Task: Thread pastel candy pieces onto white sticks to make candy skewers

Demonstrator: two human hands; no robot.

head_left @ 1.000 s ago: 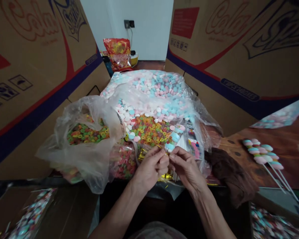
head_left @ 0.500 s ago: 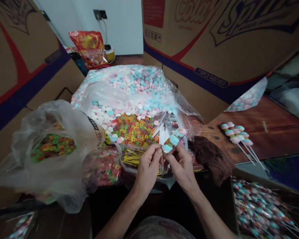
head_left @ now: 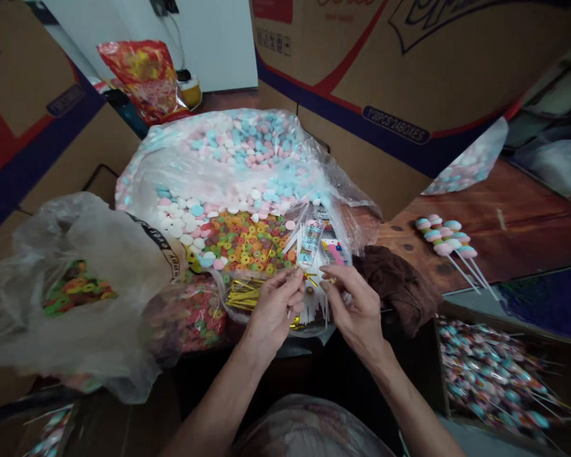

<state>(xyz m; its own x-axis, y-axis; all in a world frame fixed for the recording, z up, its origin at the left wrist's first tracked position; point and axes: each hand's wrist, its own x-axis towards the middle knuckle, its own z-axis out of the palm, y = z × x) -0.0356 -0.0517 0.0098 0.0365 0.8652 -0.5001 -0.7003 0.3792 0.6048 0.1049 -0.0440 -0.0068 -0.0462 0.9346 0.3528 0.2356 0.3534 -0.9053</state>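
My left hand (head_left: 276, 303) is closed in a pinch at the lower end of a clear-wrapped marshmallow stick (head_left: 310, 244), which points away from me. A short gold twist tie (head_left: 310, 278) shows at the neck of its wrapper, beside my left fingertips. To the right, my right hand (head_left: 354, 298) has its thumb and forefinger apart, close to the tie's end. White sticks (head_left: 316, 308) lie beneath the hands, and a bundle of gold twist ties (head_left: 243, 294) lies left of them. Ring-shaped candies (head_left: 250, 241) are heaped just beyond.
A large clear bag of pastel marshmallows (head_left: 238, 168) lies behind. Left stands an open bag of rings (head_left: 80, 289). Unwrapped marshmallow sticks (head_left: 447, 236) and a brown cloth (head_left: 400, 285) are at right, above a box of wrapped ones (head_left: 495, 374). Big cartons (head_left: 342, 120) stand around.
The marshmallow stick has swung from tilting right to pointing away from me. My right hand has come off it, and a gold tie now shows at its neck. The view has shifted slightly.
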